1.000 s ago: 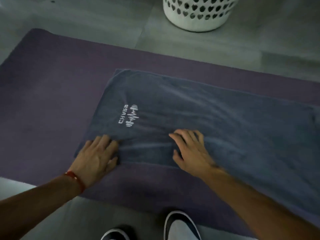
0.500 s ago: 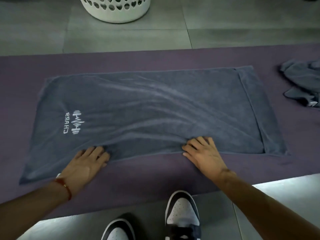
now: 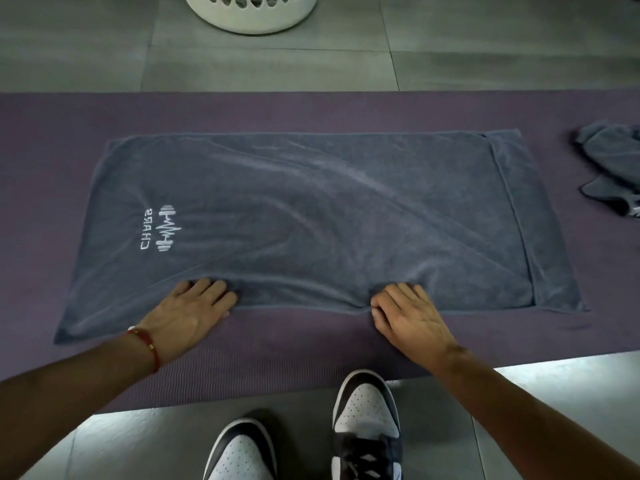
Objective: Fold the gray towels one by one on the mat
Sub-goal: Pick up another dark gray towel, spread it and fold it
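A gray towel point(image 3: 322, 216) with a white dumbbell logo lies spread flat along the purple mat point(image 3: 311, 112). Both of my hands are at its near long edge. My left hand point(image 3: 187, 310) lies over the edge near the logo end, its fingertips dug into a small ridge of cloth. My right hand point(image 3: 408, 317) is at the middle of the edge with its fingers curled, pinching the hem. Creases fan out from both hands. A second gray towel point(image 3: 613, 168) lies crumpled on the mat at the far right.
A white perforated laundry basket point(image 3: 249, 12) stands on the gray tiled floor beyond the mat. My two shoes point(image 3: 363, 420) are on the floor at the mat's near edge.
The view has swung right and settled square on the towel. My hands slid back from on top of the towel to its near edge, and the fingers have curled onto the hem.
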`<act>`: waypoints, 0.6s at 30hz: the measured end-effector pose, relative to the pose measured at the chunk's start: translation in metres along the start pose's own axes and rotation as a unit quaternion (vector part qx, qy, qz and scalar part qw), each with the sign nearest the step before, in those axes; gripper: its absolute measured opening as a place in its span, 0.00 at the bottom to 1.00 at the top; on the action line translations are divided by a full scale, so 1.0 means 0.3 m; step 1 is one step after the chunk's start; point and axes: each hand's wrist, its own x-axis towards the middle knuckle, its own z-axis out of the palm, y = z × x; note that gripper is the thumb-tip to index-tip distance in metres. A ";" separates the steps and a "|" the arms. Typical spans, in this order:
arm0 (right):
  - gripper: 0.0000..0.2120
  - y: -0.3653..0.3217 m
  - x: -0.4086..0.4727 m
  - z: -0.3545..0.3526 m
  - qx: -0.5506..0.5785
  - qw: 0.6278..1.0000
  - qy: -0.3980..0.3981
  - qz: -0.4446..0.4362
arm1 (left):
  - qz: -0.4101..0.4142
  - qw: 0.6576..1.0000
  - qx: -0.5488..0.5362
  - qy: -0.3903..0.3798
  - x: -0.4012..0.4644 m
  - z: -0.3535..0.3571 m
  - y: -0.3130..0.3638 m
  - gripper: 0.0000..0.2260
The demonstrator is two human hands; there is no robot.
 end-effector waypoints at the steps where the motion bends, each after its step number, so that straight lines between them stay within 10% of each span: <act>1: 0.10 0.002 -0.003 0.002 -0.001 1.000 -0.007 0.000 | 0.007 1.000 0.008 0.001 0.007 -0.004 -0.003 0.15; 18: 0.15 -0.057 0.019 -0.061 0.027 0.999 -0.037 0.001 | 0.064 0.995 0.018 -0.073 -0.062 -0.036 0.040 0.21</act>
